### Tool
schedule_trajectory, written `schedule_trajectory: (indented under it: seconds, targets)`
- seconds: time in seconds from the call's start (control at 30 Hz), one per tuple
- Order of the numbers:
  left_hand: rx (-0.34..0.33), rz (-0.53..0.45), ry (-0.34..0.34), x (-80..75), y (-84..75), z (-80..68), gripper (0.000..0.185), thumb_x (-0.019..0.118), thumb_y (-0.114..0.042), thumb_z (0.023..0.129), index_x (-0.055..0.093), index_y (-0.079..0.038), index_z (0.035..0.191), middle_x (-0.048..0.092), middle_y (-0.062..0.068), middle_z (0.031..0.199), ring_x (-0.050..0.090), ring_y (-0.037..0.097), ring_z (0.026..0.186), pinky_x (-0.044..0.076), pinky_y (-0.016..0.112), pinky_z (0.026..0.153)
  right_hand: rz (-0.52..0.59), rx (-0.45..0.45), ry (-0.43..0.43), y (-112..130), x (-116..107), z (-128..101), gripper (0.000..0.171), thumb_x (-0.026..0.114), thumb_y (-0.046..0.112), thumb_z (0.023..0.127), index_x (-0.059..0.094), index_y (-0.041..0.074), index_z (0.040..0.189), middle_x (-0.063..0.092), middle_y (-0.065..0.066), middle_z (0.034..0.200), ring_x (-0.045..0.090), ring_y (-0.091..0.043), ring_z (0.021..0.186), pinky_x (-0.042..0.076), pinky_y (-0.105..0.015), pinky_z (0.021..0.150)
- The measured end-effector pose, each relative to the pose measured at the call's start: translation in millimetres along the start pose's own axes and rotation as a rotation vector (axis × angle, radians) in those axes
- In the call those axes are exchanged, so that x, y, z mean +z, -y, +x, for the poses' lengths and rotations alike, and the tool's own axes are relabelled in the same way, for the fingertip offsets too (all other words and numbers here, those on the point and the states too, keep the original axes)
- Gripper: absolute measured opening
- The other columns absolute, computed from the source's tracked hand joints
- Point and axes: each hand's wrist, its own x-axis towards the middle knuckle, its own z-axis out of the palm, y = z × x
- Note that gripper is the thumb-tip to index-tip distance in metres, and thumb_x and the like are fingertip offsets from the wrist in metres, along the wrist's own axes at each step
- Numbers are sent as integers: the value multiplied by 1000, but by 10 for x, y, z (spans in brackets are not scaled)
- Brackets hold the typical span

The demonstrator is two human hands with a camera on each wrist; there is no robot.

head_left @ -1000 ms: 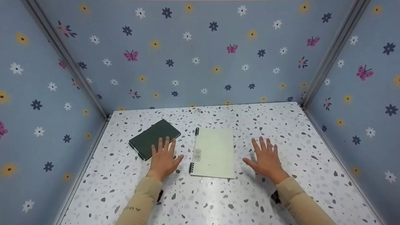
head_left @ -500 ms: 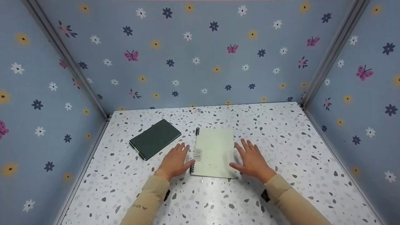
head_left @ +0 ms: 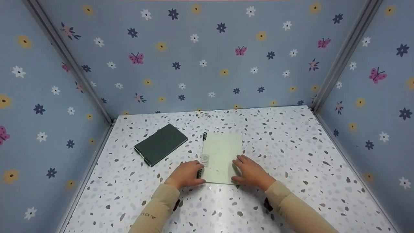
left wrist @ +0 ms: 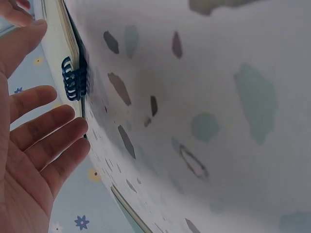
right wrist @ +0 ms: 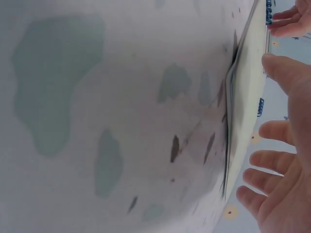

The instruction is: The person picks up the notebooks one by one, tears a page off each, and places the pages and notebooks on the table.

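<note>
A pale cream spiral notebook (head_left: 221,152) lies flat on the speckled tabletop, its black ring binding (left wrist: 74,80) along the left side. My left hand (head_left: 187,174) is at the lower part of that bound side, thumb apart from the fingers. At the lower right edge is my right hand (head_left: 252,173), its fingertips over the page side. In both wrist views the fingers are spread and slightly bent, with nothing held between them. Whether the fingertips touch the notebook cannot be told.
Up and left of the cream notebook lies a dark green spiral notebook (head_left: 161,144), turned at an angle. Blue panels with flowers and butterflies (head_left: 207,58) enclose the table (head_left: 275,126) at the back and both sides.
Both hands have moved inward and slightly toward the front, from beside the cream notebook to its lower side edges. Their fingers are less spread out than before. Both notebooks have stayed in place.
</note>
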Motion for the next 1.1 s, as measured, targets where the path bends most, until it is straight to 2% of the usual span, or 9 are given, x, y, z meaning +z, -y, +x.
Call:
schedule_trajectory:
  seconds: [0.13,0.37,0.47,0.63,0.87,1.1]
  targets:
    - [7,5,-6,26,-13,9,38,86,-36,91,78,-8,116,72,5,106,62,19,87,58,43,83,23,8,29,34,31,18,74,81,42,98,58,0,154,47,-27,166,43,-46,157,36,-57,131]
    - [38,-1,-18,61,-46,17,14,82,-22,86,78,-9,89,69,3,95,53,15,77,57,38,77,36,2,94,40,83,42,70,75,39,102,56,-5,154,43,-29,169,41,-48,158,36,-55,132]
    - [53,-10,-18,62,-70,38,11,82,-20,86,77,-11,81,68,1,90,49,13,73,52,34,71,35,6,100,33,82,40,70,75,39,102,55,-5,154,43,-29,168,42,-47,158,37,-55,131]
    - [86,-38,-32,74,-130,73,24,82,-16,83,66,-14,66,64,1,82,43,12,69,42,29,66,44,26,100,7,35,-14,69,77,36,101,57,-4,153,45,-27,168,43,-45,158,38,-54,131]
    - [96,-38,-28,108,-256,122,25,83,-19,84,66,-15,67,58,-4,81,45,12,71,45,30,68,60,16,83,-113,-10,-104,68,78,33,98,58,-5,152,46,-28,167,44,-46,156,38,-56,131]
    - [91,-61,-19,160,-391,163,26,85,-25,89,69,-17,70,64,-3,86,48,10,74,50,30,72,62,-10,65,-261,-45,-204,66,77,30,97,59,-7,149,48,-29,164,46,-47,155,39,-56,130]
